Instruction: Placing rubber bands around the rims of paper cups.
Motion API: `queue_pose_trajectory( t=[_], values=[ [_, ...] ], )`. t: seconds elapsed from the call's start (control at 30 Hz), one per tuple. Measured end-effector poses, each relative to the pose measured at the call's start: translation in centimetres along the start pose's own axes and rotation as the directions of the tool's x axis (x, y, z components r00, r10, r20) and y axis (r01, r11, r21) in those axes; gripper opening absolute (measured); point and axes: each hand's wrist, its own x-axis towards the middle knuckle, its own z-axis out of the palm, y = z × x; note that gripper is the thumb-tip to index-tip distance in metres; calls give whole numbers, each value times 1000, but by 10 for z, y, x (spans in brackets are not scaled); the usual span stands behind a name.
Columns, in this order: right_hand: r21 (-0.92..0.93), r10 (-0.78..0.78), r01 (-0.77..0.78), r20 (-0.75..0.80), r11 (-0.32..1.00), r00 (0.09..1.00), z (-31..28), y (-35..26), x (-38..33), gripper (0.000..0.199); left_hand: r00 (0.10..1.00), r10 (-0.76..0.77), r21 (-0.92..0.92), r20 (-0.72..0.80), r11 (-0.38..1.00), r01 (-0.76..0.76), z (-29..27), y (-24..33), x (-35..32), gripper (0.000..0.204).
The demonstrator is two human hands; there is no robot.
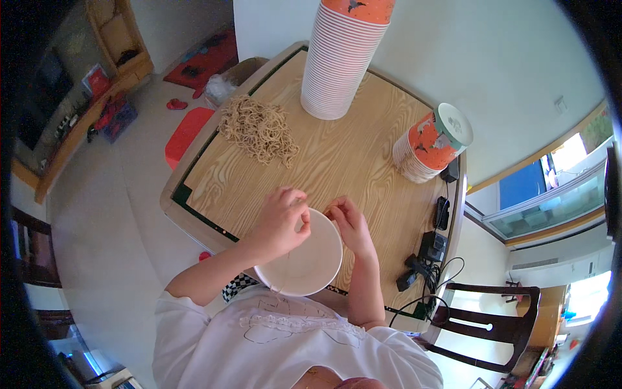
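A white paper bowl (304, 259) lies tilted at the near edge of the wooden table (350, 155), its open side toward me. My left hand (280, 222) rests over the bowl's upper left rim, fingers curled and pinching at the rim. My right hand (348, 222) pinches the rim at the upper right, fingertips together. A thin strand may run between them; I cannot tell. A pile of tan string loops (259, 129) lies at the far left of the table.
A tall stack of paper bowls (340, 61) stands at the far side. A shorter, leaning stack (431, 146) is at the right. Black chargers and cables (431, 249) sit along the right edge. A dark chair (492, 324) stands lower right.
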Motion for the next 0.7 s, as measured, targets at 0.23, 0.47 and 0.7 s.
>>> queue_pose_trajectory(
  t=[0.23,0.47,0.7],
  values=[
    [-45,-16,14,-43,999,999,5,-7,8,7,964,-206,-333,168,909,252,-10,-17,9,12],
    [-178,-8,36,155,983,988,0,-18,23,8,936,-256,-335,243,883,329,-17,-16,8,12],
    [-338,109,7,321,941,941,-4,-26,27,9,843,-38,-524,536,768,367,-21,-46,12,15]
  ],
)
